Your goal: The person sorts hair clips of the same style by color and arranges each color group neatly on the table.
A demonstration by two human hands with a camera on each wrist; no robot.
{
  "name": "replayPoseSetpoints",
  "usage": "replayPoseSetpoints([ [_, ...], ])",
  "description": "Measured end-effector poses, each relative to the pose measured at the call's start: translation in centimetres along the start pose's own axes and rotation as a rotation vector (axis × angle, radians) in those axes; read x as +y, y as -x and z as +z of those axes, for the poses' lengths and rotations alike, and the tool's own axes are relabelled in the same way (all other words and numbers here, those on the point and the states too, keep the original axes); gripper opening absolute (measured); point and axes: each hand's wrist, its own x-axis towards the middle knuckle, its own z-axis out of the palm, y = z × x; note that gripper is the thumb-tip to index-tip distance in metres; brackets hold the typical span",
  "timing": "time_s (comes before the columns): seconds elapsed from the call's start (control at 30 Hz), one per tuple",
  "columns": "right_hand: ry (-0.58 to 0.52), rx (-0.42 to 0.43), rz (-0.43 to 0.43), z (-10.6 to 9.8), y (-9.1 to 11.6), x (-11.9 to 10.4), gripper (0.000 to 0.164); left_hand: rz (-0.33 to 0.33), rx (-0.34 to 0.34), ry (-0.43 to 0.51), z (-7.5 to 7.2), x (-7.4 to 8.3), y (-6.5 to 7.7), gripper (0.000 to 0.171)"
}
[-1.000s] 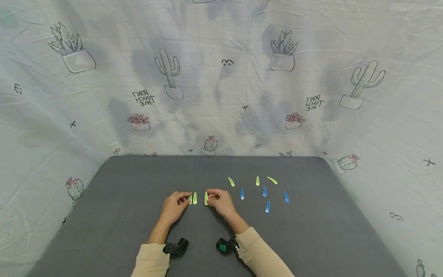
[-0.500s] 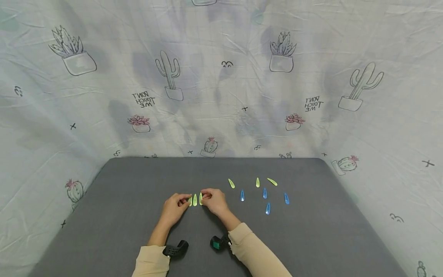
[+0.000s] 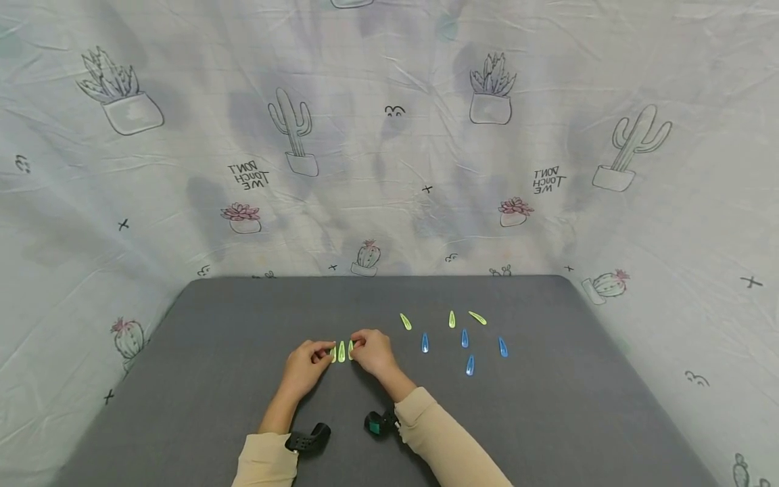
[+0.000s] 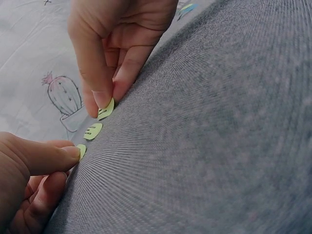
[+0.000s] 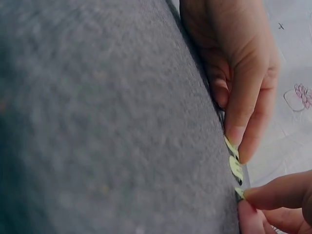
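Three yellow-green snap hair clips stand side by side in a short row on the grey table, between my two hands. With thumb and finger, my left hand (image 3: 302,368) pinches the left clip (image 4: 82,152). The middle clip (image 3: 342,351) lies untouched. My right hand (image 3: 374,353) pinches the right clip (image 4: 106,109), partly covered by the fingertips. In the right wrist view, the left hand (image 5: 243,73) comes from above and the right hand (image 5: 285,197) from the lower right. Narrow gaps separate the clips in the left wrist view.
To the right on the grey table (image 3: 548,406) lie more yellow-green clips (image 3: 452,319) in a loose back row. Several blue clips (image 3: 465,338) are scattered in front of them. A white patterned cloth (image 3: 389,149) hangs behind the table.
My right hand has moved left, bringing its yellow-green hair clip up near the middle one. The left hand has stayed on its clip.
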Motion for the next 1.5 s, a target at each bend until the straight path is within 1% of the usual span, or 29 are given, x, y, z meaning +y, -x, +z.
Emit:
replayPoseSetpoints([
  [0.1, 0.041, 0.01, -0.008, 0.2, 0.3, -0.3, 0.027, -0.008, 0.004, 0.006, 0.0, 0.0, 0.1, 0.02],
  [0.23, 0.079, 0.037, -0.025, 0.3, 0.7, -0.5, 0.026, -0.042, -0.025, 0.022, 0.1, 0.2, 0.2, 0.02],
  [0.37, 0.084, 0.052, -0.039, 0.4, 0.9, -0.3, 0.026, -0.051, -0.045, 0.022, 0.3, 0.1, 0.2, 0.021],
  [0.47, 0.037, 0.056, -0.037, 0.5, 0.9, 0.1, 0.024, -0.043, -0.037, 0.022, 0.3, 0.0, 0.2, 0.021],
  [0.57, -0.038, 0.062, -0.031, 0.5, 0.9, 0.6, 0.021, -0.033, -0.026, 0.024, 0.2, 0.1, 0.1, 0.021],
  [0.7, -0.115, 0.079, -0.057, 0.6, 1.0, 1.3, 0.02, -0.047, -0.034, 0.024, 0.0, 0.1, 0.0, 0.021],
  [0.83, -0.156, 0.067, -0.082, 0.5, 1.3, 1.7, 0.02, -0.067, -0.042, 0.023, 0.1, 0.0, 0.0, 0.021],
  [1.07, -0.231, 0.019, -0.11, 0.1, 1.5, 1.7, 0.022, -0.059, -0.035, 0.002, 0.2, 0.1, -0.1, 0.022],
  [1.33, -0.302, 0.0, -0.152, -0.3, 1.7, 1.8, 0.023, -0.057, -0.029, 0.012, 0.1, 0.1, -0.1, 0.022],
  [1.43, -0.338, -0.013, -0.157, -0.9, 2.1, 1.6, 0.025, -0.043, -0.023, 0.011, 0.0, 0.1, 0.0, 0.021],
  [1.5, -0.352, -0.027, -0.17, -1.9, 2.6, 1.0, 0.026, -0.043, -0.019, 0.013, -0.1, 0.1, 0.1, 0.021],
])
